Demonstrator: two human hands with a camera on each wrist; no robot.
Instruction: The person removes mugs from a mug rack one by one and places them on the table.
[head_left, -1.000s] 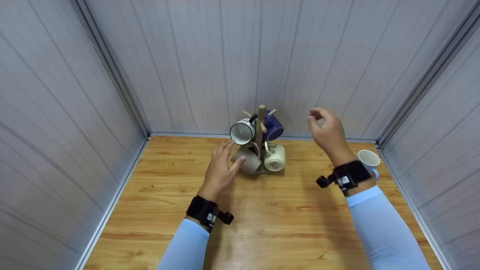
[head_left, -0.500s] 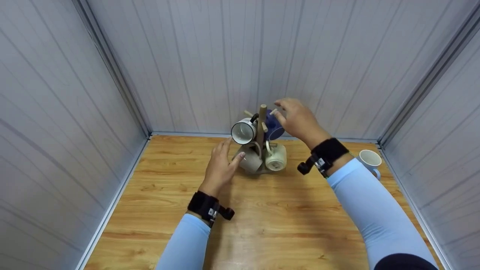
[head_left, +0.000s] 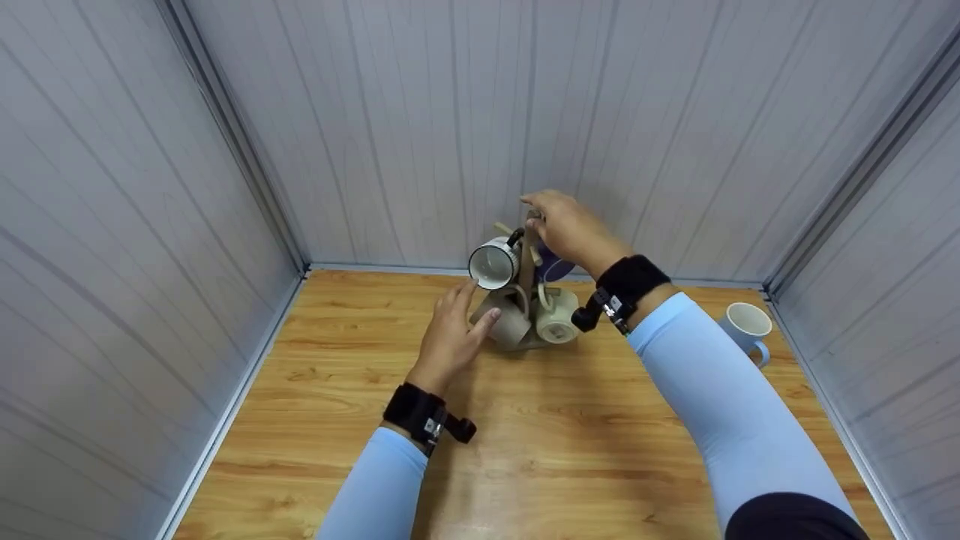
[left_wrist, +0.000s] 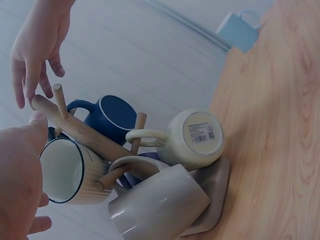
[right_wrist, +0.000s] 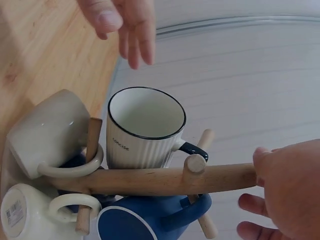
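Note:
A wooden mug tree (head_left: 527, 264) stands at the back of the wooden table (head_left: 525, 427). On its pegs hang a white black-rimmed mug (head_left: 491, 264) (right_wrist: 145, 127), a dark blue mug (left_wrist: 112, 117) (right_wrist: 145, 220), a beige mug (head_left: 512, 326) (left_wrist: 160, 202) and a cream mug (head_left: 559, 324) (left_wrist: 195, 137). My right hand (head_left: 559, 223) (left_wrist: 35, 55) hovers over the top of the post (right_wrist: 150, 180), thumb against its end, fingers loose. My left hand (head_left: 456, 330) (right_wrist: 122, 20) is held flat with straight fingers, just left of the beige mug and under the white one.
A pale blue mug (head_left: 746, 326) (left_wrist: 240, 30) stands alone near the table's right edge. Grey panelled walls close in the table on the left, back and right. Bare wood lies in front of the tree's flat base (left_wrist: 212, 200).
My right hand has swung left from open air right of the tree to the top of its post. The left hand has barely shifted.

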